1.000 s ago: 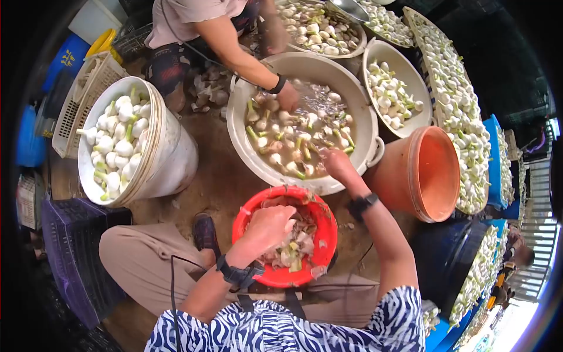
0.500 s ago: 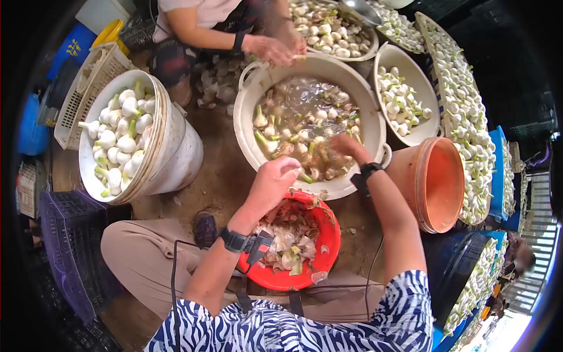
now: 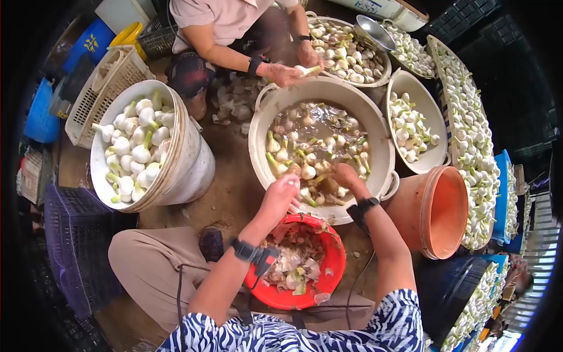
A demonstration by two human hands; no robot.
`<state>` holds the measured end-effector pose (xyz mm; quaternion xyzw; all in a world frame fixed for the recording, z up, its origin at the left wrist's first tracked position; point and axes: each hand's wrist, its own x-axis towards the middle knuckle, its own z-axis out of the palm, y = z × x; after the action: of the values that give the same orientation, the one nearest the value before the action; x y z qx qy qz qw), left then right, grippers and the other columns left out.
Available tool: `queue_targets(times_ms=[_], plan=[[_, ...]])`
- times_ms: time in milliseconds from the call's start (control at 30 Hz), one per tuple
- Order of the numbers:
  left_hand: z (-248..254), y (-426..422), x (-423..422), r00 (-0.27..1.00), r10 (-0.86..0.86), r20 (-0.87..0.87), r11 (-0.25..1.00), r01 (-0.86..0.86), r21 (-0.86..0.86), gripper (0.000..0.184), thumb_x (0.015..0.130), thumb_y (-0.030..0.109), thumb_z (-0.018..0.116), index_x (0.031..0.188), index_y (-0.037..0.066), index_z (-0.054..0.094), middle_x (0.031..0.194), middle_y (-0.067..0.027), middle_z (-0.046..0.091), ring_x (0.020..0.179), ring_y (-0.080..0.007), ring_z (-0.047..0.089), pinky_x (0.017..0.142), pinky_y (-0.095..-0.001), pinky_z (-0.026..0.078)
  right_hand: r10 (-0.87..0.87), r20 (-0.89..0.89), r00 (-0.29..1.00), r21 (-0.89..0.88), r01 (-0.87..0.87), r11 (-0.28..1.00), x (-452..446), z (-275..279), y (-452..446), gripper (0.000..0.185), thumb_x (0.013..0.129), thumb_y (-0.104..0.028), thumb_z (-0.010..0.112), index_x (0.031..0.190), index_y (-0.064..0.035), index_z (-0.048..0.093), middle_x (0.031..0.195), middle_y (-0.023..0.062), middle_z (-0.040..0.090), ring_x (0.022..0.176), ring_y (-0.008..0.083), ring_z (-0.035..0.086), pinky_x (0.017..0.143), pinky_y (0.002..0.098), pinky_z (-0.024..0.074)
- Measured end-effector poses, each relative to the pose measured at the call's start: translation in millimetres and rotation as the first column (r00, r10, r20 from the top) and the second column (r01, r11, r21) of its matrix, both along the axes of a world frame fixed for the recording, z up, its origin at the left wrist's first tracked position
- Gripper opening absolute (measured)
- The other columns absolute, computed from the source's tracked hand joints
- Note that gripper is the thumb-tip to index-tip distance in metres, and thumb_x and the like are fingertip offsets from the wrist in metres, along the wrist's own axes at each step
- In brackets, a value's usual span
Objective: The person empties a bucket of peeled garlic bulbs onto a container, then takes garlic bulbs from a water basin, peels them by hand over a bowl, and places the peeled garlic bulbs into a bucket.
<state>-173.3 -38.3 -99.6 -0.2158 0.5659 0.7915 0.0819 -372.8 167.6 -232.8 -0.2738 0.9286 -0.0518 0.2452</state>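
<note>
A large pale tub (image 3: 258, 142) of murky water holds many garlic bulbs (image 3: 308, 171). My left hand (image 3: 280, 198) is at the tub's near rim, above the red basin, its fingers partly bent; whether anything sits between them is unclear. Inside the tub, my right hand (image 3: 345, 176) reaches down to the bulbs at the water, its fingertips hidden. Loose peelings (image 3: 296, 261) fill the red basin (image 3: 334, 258) between my knees.
Across the tub a co-worker's hands (image 3: 284, 74) hold a garlic bulb. A white bucket (image 3: 190, 170) of bulbs stands left, an orange bucket (image 3: 410, 211) right. Beyond are an oval basin (image 3: 431, 111), a purple crate (image 3: 82, 246) and a long tray of garlic (image 3: 469, 141).
My left hand has moved from the red basin up to the tub's near edge. My right hand stays in the tub. The co-worker's hand has left the water and now holds a bulb.
</note>
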Motion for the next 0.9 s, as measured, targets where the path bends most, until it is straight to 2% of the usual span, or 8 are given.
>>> queue_targets(times_ms=[67, 133, 200, 333, 500, 667, 800, 900], plan=[[-2.8, 9.6, -8.2, 0.999, -0.033, -0.009, 0.999, 0.033, 0.033, 0.046, 0.093, 0.038, 0.046, 0.126, 0.007, 0.043, 0.098, -0.0100, 0.054, 0.066, -0.0158, 0.058, 0.055, -0.0272, 0.048, 0.112, -0.020, 0.994, -0.101, -0.113, 0.988, 34.4, 77.0, 7.5, 0.028, 0.084, -0.028, 0.060, 0.097, -0.0034, 0.063, 0.082, 0.0159, 0.065, 0.075, 0.0293, 0.062, 0.065, 0.0380, 0.0477], [3.7, 21.9, -15.7, 0.994, -0.041, 0.098, 0.975, 0.019, 0.222, 0.063, 0.092, 0.053, 0.043, 0.135, 0.007, 0.034, 0.105, -0.0123, 0.054, 0.070, -0.0183, 0.060, 0.061, -0.0320, 0.052, -0.051, 0.468, 0.882, -0.430, 0.278, 0.859, 75.9, 127.6, 14.1, 0.027, 0.085, -0.026, 0.056, 0.093, -0.0008, 0.062, 0.078, 0.0196, 0.062, 0.069, 0.0353, 0.057, 0.065, 0.0414, 0.0456], [15.4, 30.8, -15.3, 0.982, -0.165, 0.086, 0.911, 0.119, 0.396, 0.046, 0.093, 0.048, 0.045, 0.116, 0.009, 0.049, 0.086, -0.0065, 0.060, 0.069, -0.0178, 0.060, 0.054, -0.0292, 0.049, 0.029, 0.446, 0.895, -0.516, 0.230, 0.825, 117.2, 172.4, 11.1, 0.025, 0.086, -0.024, 0.054, 0.093, -0.0008, 0.060, 0.075, 0.0179, 0.060, 0.066, 0.0328, 0.054, 0.064, 0.0384, 0.0441], [17.5, 42.4, 17.9, 0.993, -0.118, -0.027, 0.888, 0.117, 0.444, 0.024, 0.091, 0.031, 0.049, 0.096, 0.007, 0.053, 0.076, -0.0028, 0.060, 0.059, -0.0117, 0.056, 0.041, -0.0231, 0.043, 0.049, -0.468, 0.883, -0.418, -0.270, 0.867, 191.2, 206.4, -1.6, 0.014, 0.080, -0.018, 0.058, 0.086, -0.0063, 0.061, 0.083, 0.0120, 0.059, 0.078, 0.0324, 0.058, 0.069, 0.0407, 0.0465], [34.9, 47.6, 65.7, 0.992, -0.112, -0.053, 0.963, 0.122, 0.241, 0.022, 0.090, 0.026, 0.049, 0.083, 0.006, 0.056, 0.060, -0.0021, 0.055, 0.039, -0.0076, 0.044, 0.033, -0.0210, 0.031, 0.220, -0.578, 0.786, -0.174, -0.383, 0.907, 250.4, 219.5, -7.6, 0.011, 0.074, -0.016, 0.061, 0.077, -0.0057, 0.058, 0.074, 0.0075, 0.059, 0.072, 0.0230, 0.059, 0.071, 0.0360, 0.0460], [45.9, 46.8, 97.5, 0.984, -0.129, -0.122, 0.955, 0.156, 0.252, 0.025, 0.090, 0.026, 0.049, 0.089, 0.004, 0.060, 0.061, -0.0022, 0.056, 0.039, -0.0081, 0.045, 0.032, -0.0215, 0.027, 0.189, -0.619, 0.762, -0.234, -0.409, 0.882, 280.3, 218.1, -5.6, 0.010, 0.075, -0.015, 0.059, 0.073, -0.0058, 0.058, 0.071, 0.0077, 0.060, 0.071, 0.0243, 0.061, 0.071, 0.0367, 0.0470], [55.4, 40.5, 120.0, 0.954, -0.122, -0.273, 0.965, 0.178, 0.192, 0.021, 0.090, 0.021, 0.052, 0.089, 0.001, 0.060, 0.073, 0.0001, 0.057, 0.057, -0.0062, 0.050, 0.051, -0.0220, 0.042, -0.115, -0.427, 0.897, -0.554, -0.159, 0.817, 281.8, 226.1, -1.1, 0.010, 0.076, -0.008, 0.055, 0.070, -0.0003, 0.058, 0.062, 0.0083, 0.060, 0.058, 0.0235, 0.060, 0.057, 0.0357, 0.0477], [64.6, 43.0, 136.9, 0.929, -0.070, -0.362, 0.953, 0.170, 0.251, 0.026, 0.090, 0.019, 0.053, 0.106, -0.001, 0.055, 0.094, -0.0022, 0.058, 0.082, -0.0081, 0.055, 0.072, -0.0232, 0.046, -0.291, 0.355, 0.888, -0.751, 0.457, 0.478, 287.8, 223.2, 6.9, 0.016, 0.083, -0.011, 0.057, 0.084, 0.0031, 0.065, 0.065, 0.0036, 0.059, 0.061, 0.0073, 0.051, 0.057, 0.0265, 0.0443]])
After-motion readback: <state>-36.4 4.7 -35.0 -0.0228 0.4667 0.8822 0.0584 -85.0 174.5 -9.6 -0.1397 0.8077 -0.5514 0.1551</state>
